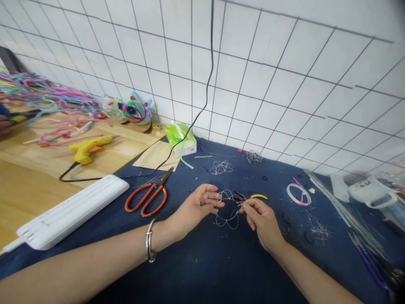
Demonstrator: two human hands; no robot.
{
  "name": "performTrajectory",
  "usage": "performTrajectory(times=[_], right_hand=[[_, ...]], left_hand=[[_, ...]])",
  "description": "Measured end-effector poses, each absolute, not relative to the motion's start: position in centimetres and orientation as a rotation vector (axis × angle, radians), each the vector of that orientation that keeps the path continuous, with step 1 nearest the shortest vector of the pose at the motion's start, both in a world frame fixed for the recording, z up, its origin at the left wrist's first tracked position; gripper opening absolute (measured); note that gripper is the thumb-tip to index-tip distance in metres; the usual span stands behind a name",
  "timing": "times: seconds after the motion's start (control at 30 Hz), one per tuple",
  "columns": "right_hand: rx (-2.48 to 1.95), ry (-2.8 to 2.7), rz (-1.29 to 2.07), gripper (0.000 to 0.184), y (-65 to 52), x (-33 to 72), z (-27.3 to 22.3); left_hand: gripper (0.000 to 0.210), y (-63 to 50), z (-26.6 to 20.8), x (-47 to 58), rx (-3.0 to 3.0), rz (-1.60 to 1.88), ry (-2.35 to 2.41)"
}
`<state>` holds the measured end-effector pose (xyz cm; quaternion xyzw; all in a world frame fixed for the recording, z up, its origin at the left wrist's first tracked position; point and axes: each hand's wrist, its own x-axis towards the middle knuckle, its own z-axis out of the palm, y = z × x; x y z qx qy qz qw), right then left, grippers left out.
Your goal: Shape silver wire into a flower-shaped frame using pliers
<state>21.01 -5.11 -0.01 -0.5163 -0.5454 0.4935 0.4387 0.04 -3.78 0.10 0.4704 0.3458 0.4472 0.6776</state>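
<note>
The wire flower (226,220) was between two hands: the left hand (193,207) pinched it lightly at nine o'clock, the right hand (261,219) at three. Its petal loops seemed mostly made; whether the ends were joined, I could not tell.

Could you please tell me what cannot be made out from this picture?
In the head view:
Wire ring: its joins are too fine to trace.
Yellow-handled pliers: partly hidden behind the right hand.
Another person's hand: cut off by the left edge.
Purple-handled tool: handle ends blurred in the dark corner.
</note>
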Motion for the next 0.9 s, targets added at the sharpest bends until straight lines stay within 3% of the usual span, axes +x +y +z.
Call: performTrajectory(times=[0.9], right_hand=[[-1.250,-1.380,1.306,0.021,-4.91,21.24,-0.07]], left_hand=[[0.024,-3.41,0.07,-0.01,1.000,0.850,0.846]])
